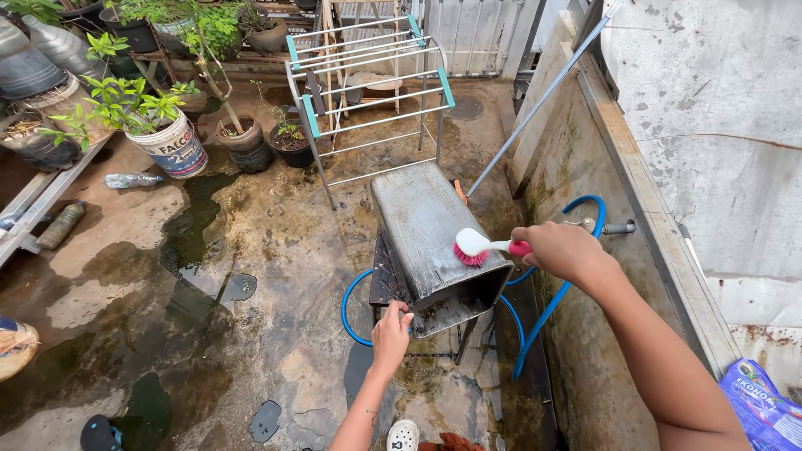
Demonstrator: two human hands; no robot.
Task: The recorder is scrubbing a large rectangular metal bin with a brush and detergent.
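A grey metal box (pixel 422 221), open at its near end, lies tilted on a low dark metal stand (pixel 386 276) on the wet ground. My right hand (pixel 561 249) grips the pink handle of a white scrub brush (pixel 473 246) whose pink bristles press on the box's top near its right edge. My left hand (pixel 391 328) holds the stand's front left corner, just below the box's open end.
A blue hose (pixel 547 305) loops under the stand and up to a tap (pixel 603 226) on the right wall. A metal drying rack (pixel 368 83) stands behind the box. Potted plants (pixel 242 125) and a white bucket (pixel 171 146) sit at the back left. Plastic bottles (pixel 129 180) lie on the wet concrete.
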